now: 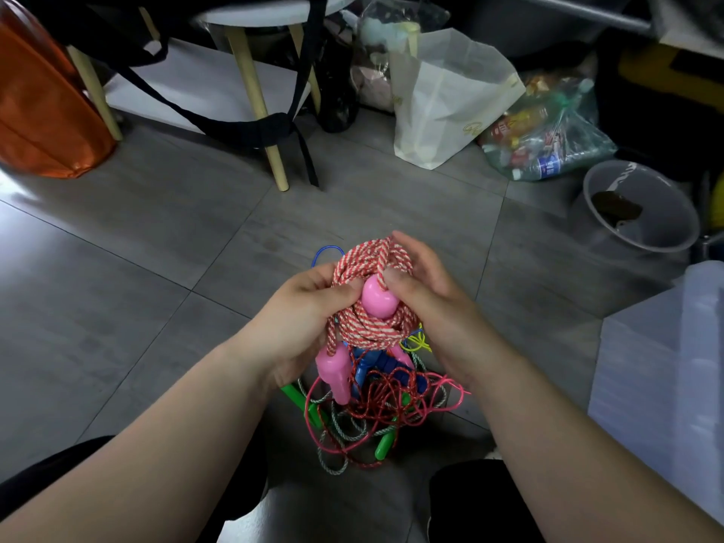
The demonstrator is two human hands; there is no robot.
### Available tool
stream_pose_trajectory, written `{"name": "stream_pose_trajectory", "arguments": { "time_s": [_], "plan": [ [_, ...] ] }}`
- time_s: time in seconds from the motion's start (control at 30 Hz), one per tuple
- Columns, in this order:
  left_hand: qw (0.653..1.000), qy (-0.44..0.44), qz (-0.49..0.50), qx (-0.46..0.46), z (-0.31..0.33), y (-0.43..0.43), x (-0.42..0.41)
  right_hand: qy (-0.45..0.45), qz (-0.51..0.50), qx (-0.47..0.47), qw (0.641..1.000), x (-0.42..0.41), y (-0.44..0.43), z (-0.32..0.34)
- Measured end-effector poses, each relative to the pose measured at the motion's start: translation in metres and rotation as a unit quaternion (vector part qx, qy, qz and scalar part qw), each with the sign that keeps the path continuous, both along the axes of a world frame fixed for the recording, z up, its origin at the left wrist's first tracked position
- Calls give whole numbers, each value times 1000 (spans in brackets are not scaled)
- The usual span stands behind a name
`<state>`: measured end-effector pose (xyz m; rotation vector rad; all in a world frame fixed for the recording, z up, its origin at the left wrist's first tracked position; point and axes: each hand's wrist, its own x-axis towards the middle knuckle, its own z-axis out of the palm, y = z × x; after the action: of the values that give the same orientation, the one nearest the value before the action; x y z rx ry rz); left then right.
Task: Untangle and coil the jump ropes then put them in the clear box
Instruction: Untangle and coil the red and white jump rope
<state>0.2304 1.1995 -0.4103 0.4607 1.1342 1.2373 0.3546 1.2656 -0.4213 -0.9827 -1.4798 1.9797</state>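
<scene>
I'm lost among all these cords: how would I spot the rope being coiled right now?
Start at the grey tiled floor, then the tangled pile in front of the person. Above it, the left hand and right hand grip a thick red-and-white striped rope with pink handles; the cords beneath carry green handles or blue handles.

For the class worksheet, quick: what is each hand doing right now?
Left hand: grips the red-and-white rope coil.
Right hand: holds the same coil.
</scene>
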Motion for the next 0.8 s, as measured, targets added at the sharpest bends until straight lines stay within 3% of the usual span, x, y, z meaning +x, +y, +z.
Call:
{"name": "stream_pose_trajectory", "arguments": {
  "time_s": [0.2, 0.27, 0.37, 0.43, 0.57, 0.67, 0.8],
  "plan": [
    [998, 50, -19, -34, -4, -2, 1, -120, 25, 70, 990, 4, 0, -8],
    [1000, 8, 0, -27, -1, -1, 0, -85, 21, 43, 995, 4, 1, -7],
    [998, -50, 28, -6, 5, 1, -4, 11, 72, -70, 995, 2, 4, -6],
    [997, -68, 34, -2, 9, 1, -7, 25, 101, -92, 990, 2, 6, -12],
    [998, -59, 29, 3, 12, -1, -8, -184, 105, 16, 977, 9, 2, -16],
    [998, -48, 31, 6, 11, -1, -12, -250, 31, 81, 964, 17, 12, -19],
    [998, -32, 53, 1, 11, -1, -19, -369, -38, 166, 914, 29, 27, -23]
  ]
}}
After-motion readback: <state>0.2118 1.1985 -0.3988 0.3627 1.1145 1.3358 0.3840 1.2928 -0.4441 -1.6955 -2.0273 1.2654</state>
